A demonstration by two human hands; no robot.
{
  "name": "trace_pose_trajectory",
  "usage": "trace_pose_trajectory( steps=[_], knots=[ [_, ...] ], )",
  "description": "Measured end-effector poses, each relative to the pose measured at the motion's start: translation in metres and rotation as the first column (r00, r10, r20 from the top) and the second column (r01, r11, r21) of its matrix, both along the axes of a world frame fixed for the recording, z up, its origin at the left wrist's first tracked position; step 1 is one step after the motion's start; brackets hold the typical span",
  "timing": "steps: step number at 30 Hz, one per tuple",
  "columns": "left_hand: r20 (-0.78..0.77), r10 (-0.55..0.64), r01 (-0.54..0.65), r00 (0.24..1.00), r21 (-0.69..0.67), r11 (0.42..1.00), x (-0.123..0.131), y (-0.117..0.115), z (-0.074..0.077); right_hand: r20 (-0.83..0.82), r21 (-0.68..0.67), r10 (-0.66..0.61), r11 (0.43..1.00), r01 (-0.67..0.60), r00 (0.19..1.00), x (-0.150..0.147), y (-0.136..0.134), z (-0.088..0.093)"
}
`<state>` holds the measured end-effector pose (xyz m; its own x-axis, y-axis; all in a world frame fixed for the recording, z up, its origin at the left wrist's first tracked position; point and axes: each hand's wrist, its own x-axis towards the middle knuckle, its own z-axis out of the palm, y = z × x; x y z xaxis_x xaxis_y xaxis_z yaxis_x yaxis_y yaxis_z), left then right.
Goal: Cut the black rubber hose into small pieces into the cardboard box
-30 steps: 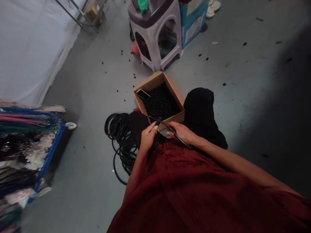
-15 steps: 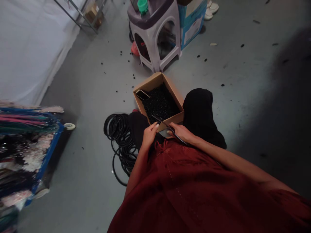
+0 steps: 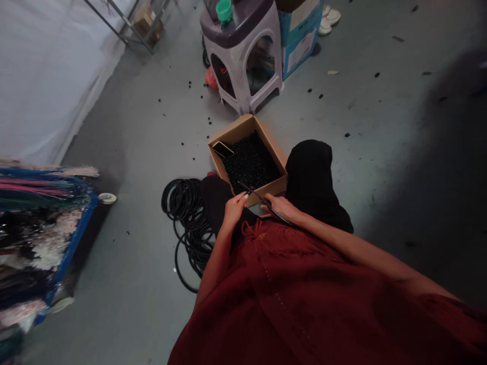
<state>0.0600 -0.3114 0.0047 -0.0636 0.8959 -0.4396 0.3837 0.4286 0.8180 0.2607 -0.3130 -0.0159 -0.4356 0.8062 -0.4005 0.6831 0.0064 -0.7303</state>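
A cardboard box (image 3: pixel 231 133) full of small black pieces (image 3: pixel 251 165) sits on the floor between my knees, a phone (image 3: pixel 222 149) propped in its left corner. My right hand (image 3: pixel 279 207) grips a long dark tool, seemingly scissors (image 3: pixel 262 201), whose tip reaches over the box's near edge. My left hand (image 3: pixel 233 210) is closed just left of it, fingers pinched on a thin black tube end near the blade. A coil of black tubing (image 3: pixel 188 218) lies on the floor by my left knee.
A purple-and-white plastic stool (image 3: pixel 243 50) with a green cap on top stands behind the box, a blue carton (image 3: pixel 302 33) beside it. A blue cart (image 3: pixel 41 228) with colourful bundles is at the left. Black bits dot the grey floor. White shoes (image 3: pixel 329 15) are at the top.
Hands stay at the box's near edge; only the view has shifted slightly, with the scene sliding a little upward and left.
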Motion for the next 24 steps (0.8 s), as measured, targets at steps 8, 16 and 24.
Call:
trace_pose_trajectory(
  steps=[8,16,24],
  knots=[
    [-0.037,-0.007,0.007,0.999,-0.008,1.000,0.002,0.002,0.008,-0.004,0.002,-0.099,0.995,0.099,0.995,0.000,0.005,-0.008],
    [0.120,0.027,-0.022,0.992,-0.039,0.999,-0.007,-0.007,0.033,-0.088,0.014,-0.100,0.995,0.102,0.991,0.012,0.008,0.010],
    [0.066,-0.014,0.015,0.998,-0.009,1.000,-0.021,-0.012,0.053,0.001,0.059,0.036,0.998,-0.036,0.999,0.018,0.001,0.025]
  ],
)
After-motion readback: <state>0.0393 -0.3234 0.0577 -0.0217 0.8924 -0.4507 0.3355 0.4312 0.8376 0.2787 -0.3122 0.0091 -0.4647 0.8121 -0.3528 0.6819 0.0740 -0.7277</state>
